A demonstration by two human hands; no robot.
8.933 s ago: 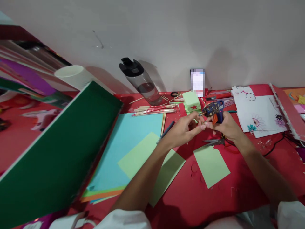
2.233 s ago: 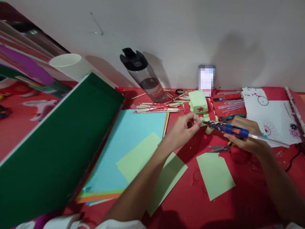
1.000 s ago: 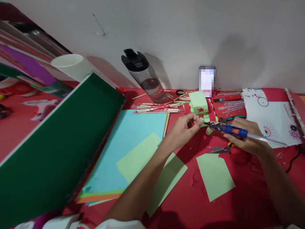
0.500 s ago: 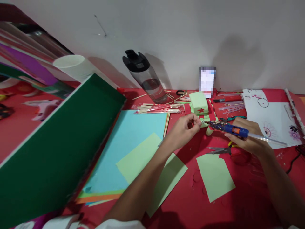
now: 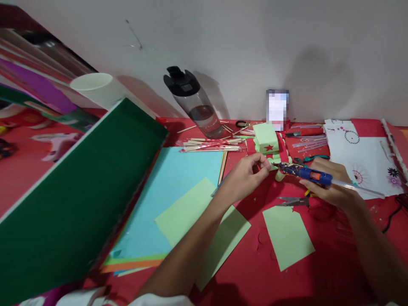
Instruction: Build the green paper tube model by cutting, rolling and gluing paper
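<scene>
In my right hand [image 5: 339,185] is a blue hot glue gun [image 5: 306,172], with a clear glue stick [image 5: 358,188] sticking out of its back. The nozzle is crusted with old glue and points left at my left fingertips. My left hand [image 5: 245,178] pinches a tiny paper star [image 5: 272,163] right by the nozzle tip; fingers partly hide it. Just behind the fingertips stands a light green and red paper model [image 5: 266,137] with a red star on its front face.
Scissors [image 5: 295,201] and green paper sheets [image 5: 288,238] lie nearer me. Left are stacked coloured papers [image 5: 178,170] and a tilted green board [image 5: 86,195]. Thin sticks [image 5: 213,145], a water bottle [image 5: 197,102] and a phone [image 5: 276,109] are at the wall. Pliers [image 5: 315,158] lie beside my right hand.
My left fingers have shifted very slightly at the nozzle, and the small star shows less clearly. The glue gun has barely moved.
</scene>
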